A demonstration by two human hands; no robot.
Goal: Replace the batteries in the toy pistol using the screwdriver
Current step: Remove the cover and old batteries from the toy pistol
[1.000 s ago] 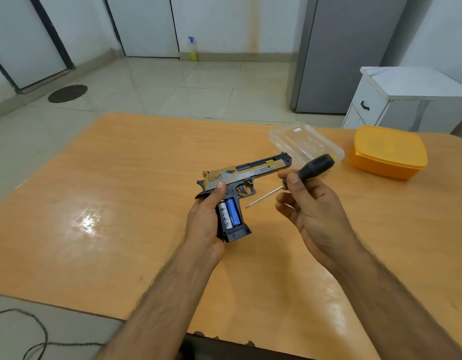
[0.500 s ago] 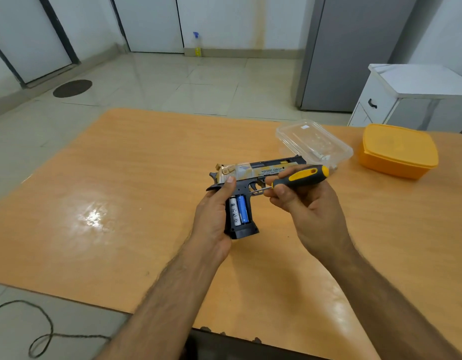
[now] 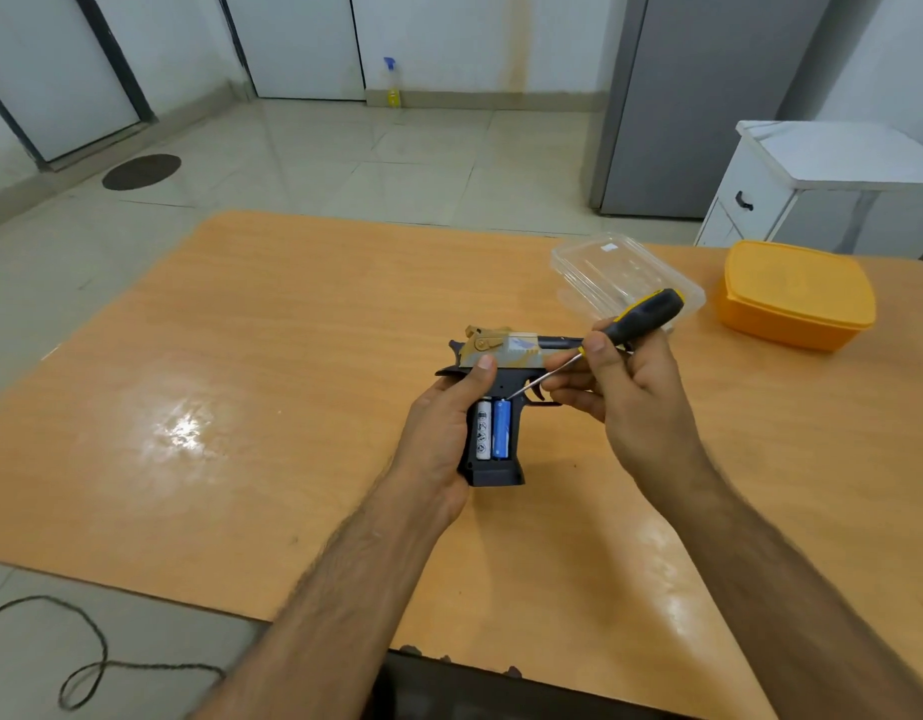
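The toy pistol (image 3: 501, 387) was held just above the orange table (image 3: 241, 407), near its middle, grip pointing toward the camera and the battery bay uncovered. Two cells sat side by side in the grip: a white battery (image 3: 483, 429) and a blue battery (image 3: 501, 428). The left hand (image 3: 438, 433) was wrapped round the back of the grip, thumb pressed up against the frame below the slide. The right hand (image 3: 625, 392) was clenched round the black-and-yellow handle of the screwdriver (image 3: 605, 345), its thin shaft slanting down so the tip met the top end of the blue cell.

The pistol looked like light, hollow, rigid plastic, best steadied by the grip as it was, well clear of the open bay. The cells appeared smooth and snug in their slots; prying at an end with the tip seemed the likely way to lift one, though a slick casing could let the blade skid, so gentle leverage looked wise. The cover of the bay was not in view.

Beyond the hands lay a clear plastic container (image 3: 620, 275), and just beside it a closed orange lunch box (image 3: 797, 293). A white cabinet (image 3: 812, 189) stood off the table's far right corner.
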